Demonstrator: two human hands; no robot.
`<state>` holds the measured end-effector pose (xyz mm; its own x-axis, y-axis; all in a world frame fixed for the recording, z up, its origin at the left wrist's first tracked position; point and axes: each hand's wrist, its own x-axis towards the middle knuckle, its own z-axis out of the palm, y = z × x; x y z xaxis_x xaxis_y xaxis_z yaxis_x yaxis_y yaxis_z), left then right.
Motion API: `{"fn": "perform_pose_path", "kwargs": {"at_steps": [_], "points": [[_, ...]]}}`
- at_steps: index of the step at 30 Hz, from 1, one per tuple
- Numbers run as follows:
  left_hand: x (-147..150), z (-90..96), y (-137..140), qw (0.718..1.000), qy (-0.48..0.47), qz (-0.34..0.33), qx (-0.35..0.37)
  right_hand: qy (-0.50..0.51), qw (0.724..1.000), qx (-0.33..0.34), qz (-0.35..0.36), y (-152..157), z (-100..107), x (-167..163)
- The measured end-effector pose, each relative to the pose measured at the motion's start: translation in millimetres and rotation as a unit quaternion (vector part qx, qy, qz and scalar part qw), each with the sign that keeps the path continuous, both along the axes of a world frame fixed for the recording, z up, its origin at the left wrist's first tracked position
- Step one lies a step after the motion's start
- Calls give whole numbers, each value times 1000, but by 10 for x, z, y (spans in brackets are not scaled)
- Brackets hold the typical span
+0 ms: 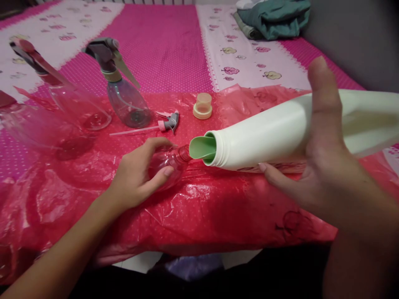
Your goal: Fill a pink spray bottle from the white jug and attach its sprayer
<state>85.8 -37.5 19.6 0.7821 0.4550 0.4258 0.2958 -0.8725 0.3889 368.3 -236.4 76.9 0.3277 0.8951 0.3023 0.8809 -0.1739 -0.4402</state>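
Note:
My left hand (140, 172) is wrapped round a small clear spray bottle (171, 166) with its top off, tilted so its mouth points right. In my right hand (327, 153) is a large white detergent bottle (264, 133), lying nearly level with its neck to the left. Its green pouring spout (201, 148) reaches the mouth of the spray bottle; whether they touch I cannot tell, and no liquid shows. Behind my left hand lies a grey and pink trigger sprayer (170, 121) with a straw. A translucent cap (203, 106) sits behind the spout.
To the left stand a bluish spray bottle (127, 99), a clear one with a red trigger (77, 99) and another clear bottle (34, 128). Red plastic sheeting (218, 211) covers the front of a pink patterned bedspread (162, 45). Folded green cloth (277, 18) lies at the back right.

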Motion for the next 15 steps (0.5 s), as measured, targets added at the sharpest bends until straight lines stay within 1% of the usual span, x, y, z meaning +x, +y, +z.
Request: {"fn": "perform_pose_path", "kwargs": {"at_steps": [3,8,15], "points": [[-2,-5,2,1000,-3,-1,4,11,1000,-2,-29,-1,16,-71],[-8,-16,2,1000,-7,-3,9,-39,999,8,-8,-3,3,-36],[-10,-6,10,1000,-5,-2,16,-35,999,9,-13,16,9,-71]]}}
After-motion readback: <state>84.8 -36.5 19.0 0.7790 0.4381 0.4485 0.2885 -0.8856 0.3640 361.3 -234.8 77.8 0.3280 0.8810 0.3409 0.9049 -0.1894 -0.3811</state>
